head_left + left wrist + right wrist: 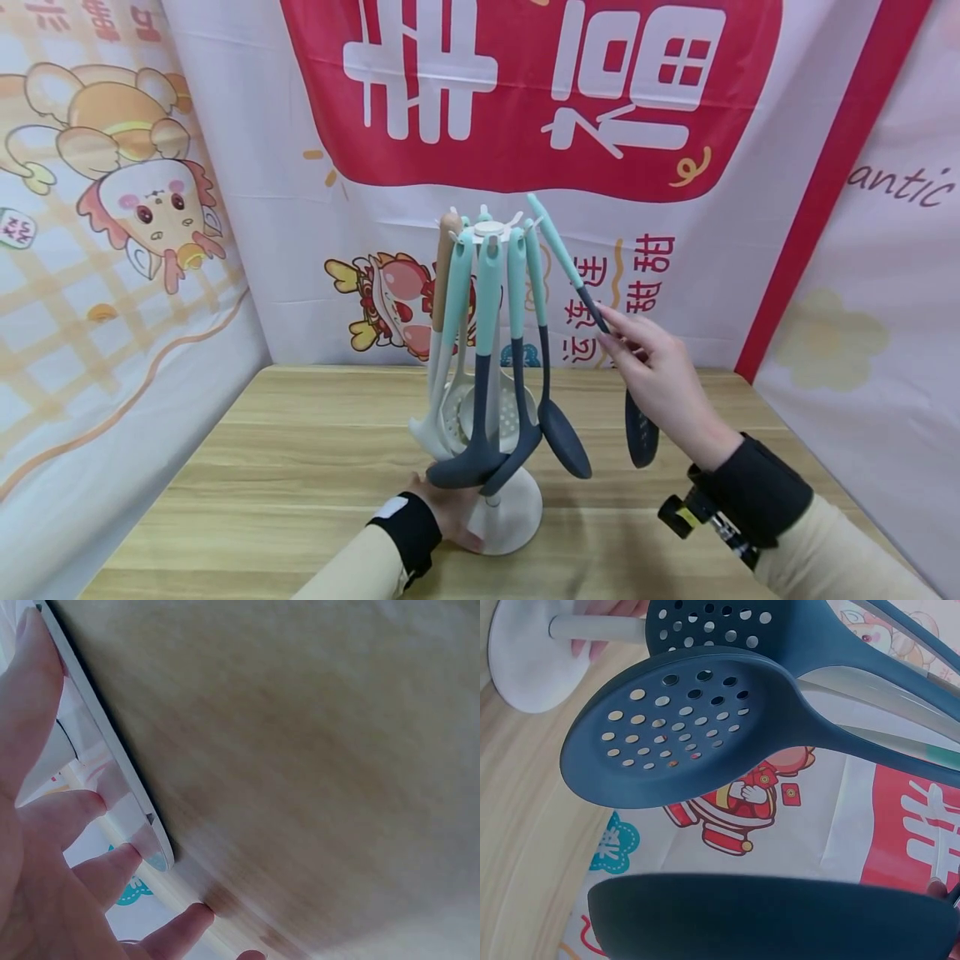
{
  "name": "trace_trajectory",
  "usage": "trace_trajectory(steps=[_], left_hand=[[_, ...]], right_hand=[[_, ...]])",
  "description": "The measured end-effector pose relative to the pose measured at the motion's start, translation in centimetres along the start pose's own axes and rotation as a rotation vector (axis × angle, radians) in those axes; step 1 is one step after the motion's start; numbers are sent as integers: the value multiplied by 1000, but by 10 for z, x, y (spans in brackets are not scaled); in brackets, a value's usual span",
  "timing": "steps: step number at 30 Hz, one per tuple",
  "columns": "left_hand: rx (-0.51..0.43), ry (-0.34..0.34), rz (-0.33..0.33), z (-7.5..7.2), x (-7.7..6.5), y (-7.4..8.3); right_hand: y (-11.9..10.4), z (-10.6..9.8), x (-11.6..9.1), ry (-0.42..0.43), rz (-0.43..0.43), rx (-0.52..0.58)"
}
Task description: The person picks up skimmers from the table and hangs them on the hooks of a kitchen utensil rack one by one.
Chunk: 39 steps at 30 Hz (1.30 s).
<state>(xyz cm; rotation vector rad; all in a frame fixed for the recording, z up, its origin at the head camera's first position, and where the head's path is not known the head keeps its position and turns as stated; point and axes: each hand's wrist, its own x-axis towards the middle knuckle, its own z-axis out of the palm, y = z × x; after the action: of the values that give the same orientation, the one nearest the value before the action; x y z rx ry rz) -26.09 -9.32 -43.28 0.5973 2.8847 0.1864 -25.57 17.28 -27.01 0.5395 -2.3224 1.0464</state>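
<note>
My right hand (660, 367) pinches the dark shaft of a slotted turner (642, 429). Its turquoise handle (555, 237) tilts up and left, the tip close to the hooks of a white utensil stand (491, 227). In the right wrist view, the turner's dark head (772, 919) fills the bottom. At the foot of the stand, my left hand (442, 504) grips the round white base (513, 521), thumb and fingers on it near the rim. A dark ladle (465, 468), a dark spoon (566, 442) and a wooden-handled pale utensil (444, 287) hang there.
Everything stands on a wood-grain table (300, 442). Printed cloth (277, 275) hangs behind it and at both sides. In the right wrist view, a dark perforated skimmer (667, 776) hangs just beyond the turner's head, with another perforated head behind it.
</note>
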Motion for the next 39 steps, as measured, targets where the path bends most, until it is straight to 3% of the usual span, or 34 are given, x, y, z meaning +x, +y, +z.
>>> trace_trajectory(steps=[23,39], left_hand=[[-78,-35,-15,-1,-2,-3],[-69,-31,1,-1,0,-5]], right_hand=[[2,5,5,-24,22,-43],[9,11,8,-53,44,8]])
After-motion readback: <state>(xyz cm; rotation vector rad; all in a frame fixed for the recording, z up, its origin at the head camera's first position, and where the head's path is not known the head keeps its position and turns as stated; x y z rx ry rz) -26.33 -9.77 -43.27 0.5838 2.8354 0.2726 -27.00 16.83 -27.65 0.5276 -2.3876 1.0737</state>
